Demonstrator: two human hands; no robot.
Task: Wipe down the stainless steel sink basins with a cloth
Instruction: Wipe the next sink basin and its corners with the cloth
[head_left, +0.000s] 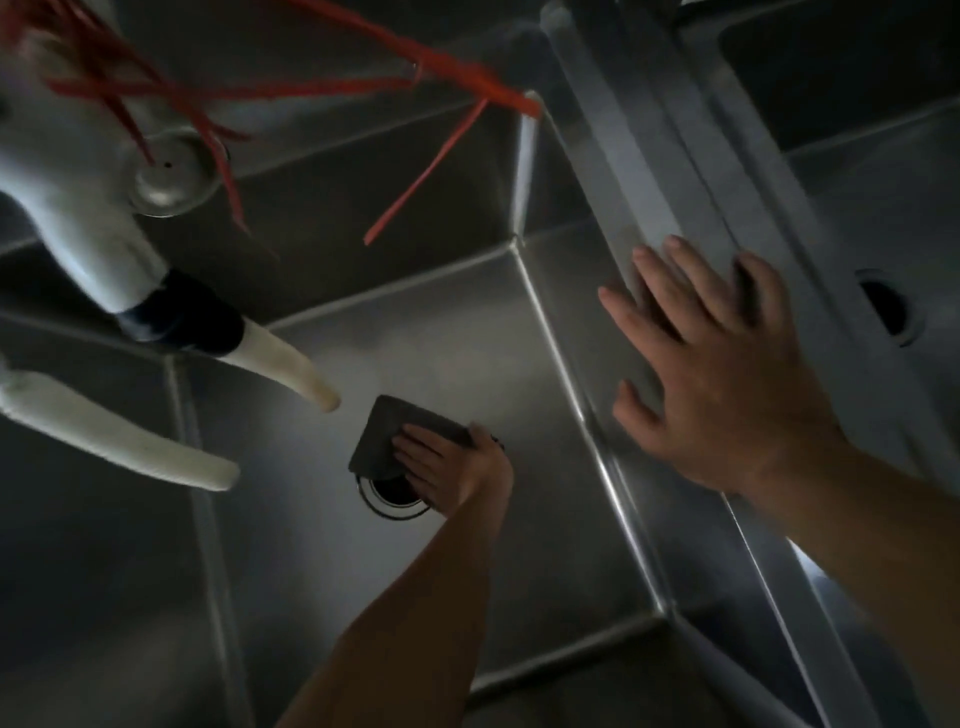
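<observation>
step: wiping basin floor | left hand (451, 465) presses dark cloth (387, 434) flat, fingers straight, lower centre beside drain (395, 500) | right hand (711, 374) open, braced on divider rim (644, 171) | next: sweep cloth toward walls, likely

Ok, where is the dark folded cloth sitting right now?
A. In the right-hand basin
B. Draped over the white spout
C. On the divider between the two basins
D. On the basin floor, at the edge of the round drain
D: the dark folded cloth lies flat on the floor of the stainless steel basin, overlapping the top edge of the round drain, with the left hand pressing on it; the right hand rests on the divider.
</observation>
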